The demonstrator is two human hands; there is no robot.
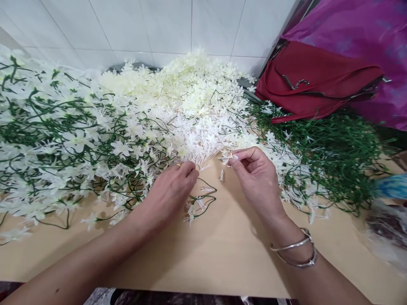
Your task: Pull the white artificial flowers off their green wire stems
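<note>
My right hand (257, 180), wearing silver bangles, pinches a small white artificial flower (228, 158) between thumb and index finger. My left hand (174, 186), with a ring on one finger, is closed at the edge of the loose white stamens (203, 135); its fingertips are hidden, so whatever it grips cannot be made out. Just right of it lies a thin green stem (208, 201) with white stamens at its ends. A single stamen piece (221, 175) rests on the table between my hands.
Finished-looking white flowers on green stems (63, 140) are heaped at left. Cream petals (193, 84) are piled against the tiled wall (171, 25). Bare green stems (337, 152) lie at right, below a red bag (318, 80) and purple plastic (365, 34). The wooden table (203, 258) ends near me.
</note>
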